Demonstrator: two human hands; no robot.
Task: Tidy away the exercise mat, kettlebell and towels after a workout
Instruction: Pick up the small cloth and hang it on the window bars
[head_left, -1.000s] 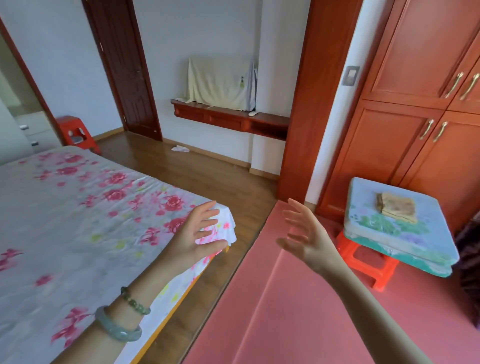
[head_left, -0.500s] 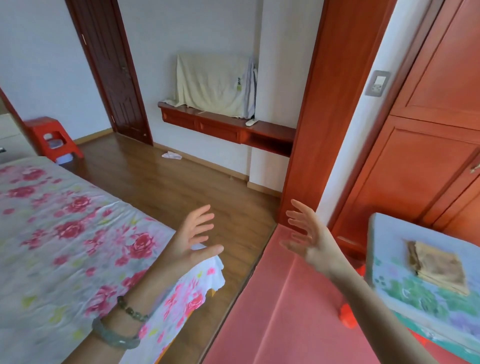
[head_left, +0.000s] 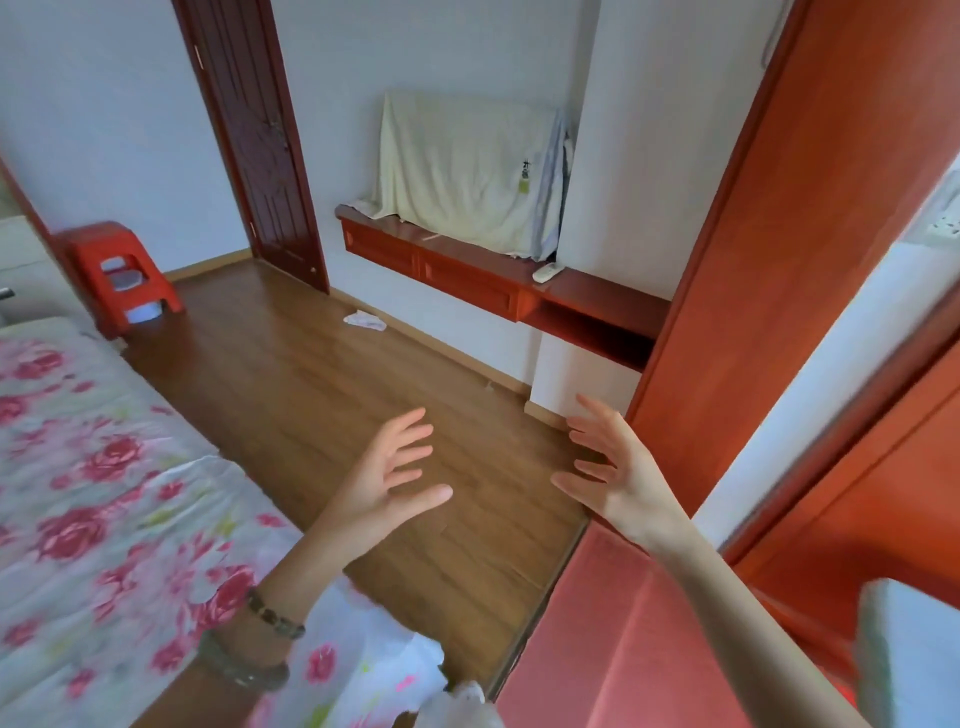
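Note:
The pink exercise mat (head_left: 613, 639) lies flat on the floor at the lower right, its far edge beside the wooden floor. My left hand (head_left: 387, 480) is raised over the wooden floor with fingers spread, holding nothing. My right hand (head_left: 615, 470) is raised above the mat's far corner, fingers spread, also empty. A pale yellow towel (head_left: 462, 171) hangs draped over something on the red wall shelf (head_left: 498, 283). A small white cloth (head_left: 363, 319) lies on the floor by the wall. No kettlebell is in view.
A bed with a rose-patterned sheet (head_left: 93, 499) fills the left side. A red plastic stool (head_left: 122, 273) stands at the far left. A dark door (head_left: 254, 135) is at the back, a red wardrobe (head_left: 810, 270) at the right. A cushion edge (head_left: 904, 654) shows at the lower right.
The view has swung left and forward. The cushioned stool has slid almost out of sight at the right, and the shelf and towel appear nearer. Both hands stay raised and spread.

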